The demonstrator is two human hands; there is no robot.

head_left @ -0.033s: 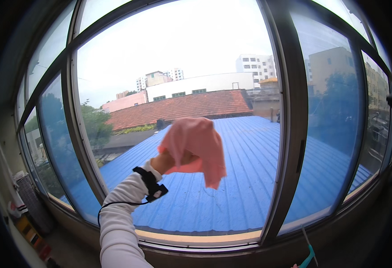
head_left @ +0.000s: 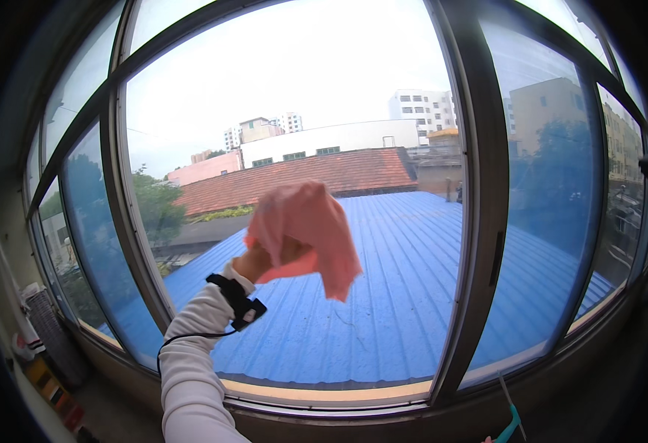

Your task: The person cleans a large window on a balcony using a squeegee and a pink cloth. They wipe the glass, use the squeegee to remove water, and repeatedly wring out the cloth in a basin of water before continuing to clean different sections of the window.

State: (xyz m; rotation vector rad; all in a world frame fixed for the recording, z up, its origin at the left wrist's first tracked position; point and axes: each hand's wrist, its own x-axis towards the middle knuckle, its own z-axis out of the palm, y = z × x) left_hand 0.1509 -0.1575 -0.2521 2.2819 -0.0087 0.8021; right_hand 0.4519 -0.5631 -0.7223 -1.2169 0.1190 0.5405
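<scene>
My left hand [head_left: 261, 260] reaches up in front of the large middle window pane [head_left: 213, 96]. A pink cloth [head_left: 305, 218] is in its grip, draped over the fingers, with a loose corner hanging down on the right. The cloth hides most of the fingers. Whether it touches the glass I cannot tell. A black strap with a small device [head_left: 244, 308] and a cable sits around the wrist, over a white sleeve [head_left: 195, 369]. My right hand does not show.
Dark metal frames [head_left: 479, 184] border the panes, with a sill [head_left: 324, 404] below. A teal-handled tool with a thin rod [head_left: 515, 421] stands at lower right. Folded grey items [head_left: 50, 325] and a yellow-orange object [head_left: 47, 380] are at lower left. Outside lies a blue corrugated roof [head_left: 405, 295].
My left hand and the pink cloth have moved a little to the left and up across the pane. The forearm has shifted slightly left too.
</scene>
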